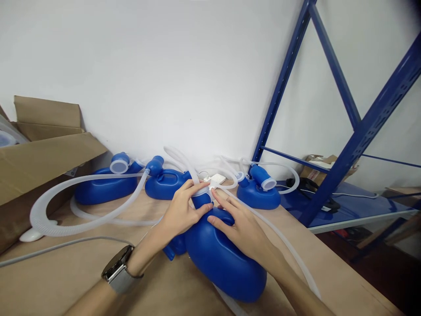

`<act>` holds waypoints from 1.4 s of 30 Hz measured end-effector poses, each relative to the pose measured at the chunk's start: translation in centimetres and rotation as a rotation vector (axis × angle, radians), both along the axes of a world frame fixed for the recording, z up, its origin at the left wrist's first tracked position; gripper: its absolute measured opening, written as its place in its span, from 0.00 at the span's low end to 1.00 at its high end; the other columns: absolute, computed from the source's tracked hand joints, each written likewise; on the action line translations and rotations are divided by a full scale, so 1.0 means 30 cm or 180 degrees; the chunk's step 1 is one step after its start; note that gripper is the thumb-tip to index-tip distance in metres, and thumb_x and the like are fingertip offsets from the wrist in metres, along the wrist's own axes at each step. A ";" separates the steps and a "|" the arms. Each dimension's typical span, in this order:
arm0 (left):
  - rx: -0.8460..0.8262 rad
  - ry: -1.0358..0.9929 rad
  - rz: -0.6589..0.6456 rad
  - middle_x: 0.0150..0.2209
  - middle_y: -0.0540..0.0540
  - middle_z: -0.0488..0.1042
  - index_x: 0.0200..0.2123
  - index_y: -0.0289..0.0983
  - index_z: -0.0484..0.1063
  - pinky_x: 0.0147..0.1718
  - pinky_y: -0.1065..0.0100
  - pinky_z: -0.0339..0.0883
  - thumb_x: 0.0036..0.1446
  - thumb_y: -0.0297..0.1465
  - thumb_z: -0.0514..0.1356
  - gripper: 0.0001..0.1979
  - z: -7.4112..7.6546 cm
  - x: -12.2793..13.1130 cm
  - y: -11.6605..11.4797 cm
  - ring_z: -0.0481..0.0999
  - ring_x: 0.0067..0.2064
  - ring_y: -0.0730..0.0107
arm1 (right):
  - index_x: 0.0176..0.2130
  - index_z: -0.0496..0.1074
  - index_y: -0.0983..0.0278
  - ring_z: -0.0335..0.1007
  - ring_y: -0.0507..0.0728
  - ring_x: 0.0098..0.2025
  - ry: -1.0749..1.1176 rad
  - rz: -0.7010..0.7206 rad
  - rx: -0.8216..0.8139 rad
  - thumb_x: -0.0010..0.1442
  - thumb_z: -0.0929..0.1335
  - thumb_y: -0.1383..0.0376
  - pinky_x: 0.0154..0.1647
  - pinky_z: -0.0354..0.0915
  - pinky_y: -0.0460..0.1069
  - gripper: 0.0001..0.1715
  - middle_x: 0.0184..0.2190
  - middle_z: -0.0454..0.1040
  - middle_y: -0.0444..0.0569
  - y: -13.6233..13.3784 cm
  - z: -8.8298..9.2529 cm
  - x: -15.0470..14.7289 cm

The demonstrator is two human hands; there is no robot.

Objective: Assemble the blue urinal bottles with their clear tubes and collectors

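A blue plastic bottle (223,259) with a handle lies on the brown table (66,276) in front of me. Both hands are on its neck. My left hand (180,210), with a watch (120,268) on its wrist, has fingers curled round the white cap (201,191) at the bottle's mouth. My right hand (238,226) rests on the bottle's handle, its fingertips pressing the cap from the right. A thin clear tube (283,239) runs from the cap past my right arm.
Three more blue bottles (105,186) (164,182) (259,193) stand along the white wall, with ribbed white hoses (82,210) looped across the table. An open cardboard box (36,162) is at the left. A blue metal rack (348,149) stands at the right.
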State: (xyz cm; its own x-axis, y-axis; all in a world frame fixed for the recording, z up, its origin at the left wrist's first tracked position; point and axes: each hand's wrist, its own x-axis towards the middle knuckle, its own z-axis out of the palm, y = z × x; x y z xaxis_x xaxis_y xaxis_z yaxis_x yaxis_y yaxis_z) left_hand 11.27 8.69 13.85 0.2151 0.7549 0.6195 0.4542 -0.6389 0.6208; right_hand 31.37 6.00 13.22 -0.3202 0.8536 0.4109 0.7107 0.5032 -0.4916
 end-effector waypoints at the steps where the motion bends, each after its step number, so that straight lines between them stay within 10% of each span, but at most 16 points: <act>1: 0.0015 0.0025 0.0018 0.47 0.42 0.76 0.57 0.38 0.75 0.52 0.55 0.73 0.56 0.34 0.68 0.25 -0.002 -0.003 0.002 0.78 0.49 0.57 | 0.70 0.59 0.48 0.73 0.64 0.55 -0.0024 -0.0016 0.0012 0.67 0.67 0.48 0.57 0.71 0.60 0.37 0.52 0.75 0.51 -0.002 -0.002 -0.002; 12: -0.0260 0.0167 0.0018 0.56 0.41 0.79 0.60 0.41 0.74 0.59 0.53 0.68 0.49 0.44 0.74 0.36 -0.093 -0.004 0.047 0.77 0.57 0.50 | 0.65 0.69 0.56 0.69 0.71 0.62 -0.0211 -0.0385 0.0266 0.56 0.75 0.46 0.58 0.70 0.62 0.42 0.59 0.74 0.55 -0.011 -0.083 0.014; 21: -0.0584 -0.0143 -0.0073 0.56 0.43 0.79 0.59 0.40 0.75 0.60 0.53 0.67 0.52 0.44 0.72 0.32 -0.181 -0.006 0.066 0.76 0.59 0.50 | 0.44 0.80 0.54 0.76 0.61 0.38 -0.0407 -0.0126 0.0083 0.58 0.76 0.51 0.38 0.70 0.52 0.16 0.39 0.77 0.48 -0.008 -0.075 0.009; 36: -0.0744 0.0644 -0.0086 0.60 0.38 0.74 0.67 0.42 0.63 0.58 0.51 0.66 0.61 0.49 0.62 0.35 -0.151 -0.012 0.066 0.73 0.60 0.47 | 0.51 0.79 0.60 0.77 0.66 0.48 -0.0957 0.0221 0.1009 0.67 0.68 0.51 0.49 0.71 0.58 0.22 0.49 0.79 0.58 0.079 -0.103 0.110; 42: -0.0894 0.1229 0.0627 0.60 0.35 0.73 0.73 0.46 0.51 0.53 0.52 0.67 0.65 0.52 0.54 0.38 -0.111 -0.078 0.096 0.75 0.58 0.42 | 0.60 0.73 0.59 0.73 0.68 0.56 -0.0670 -0.0193 0.0955 0.66 0.68 0.48 0.57 0.68 0.62 0.29 0.55 0.76 0.58 0.130 -0.173 0.145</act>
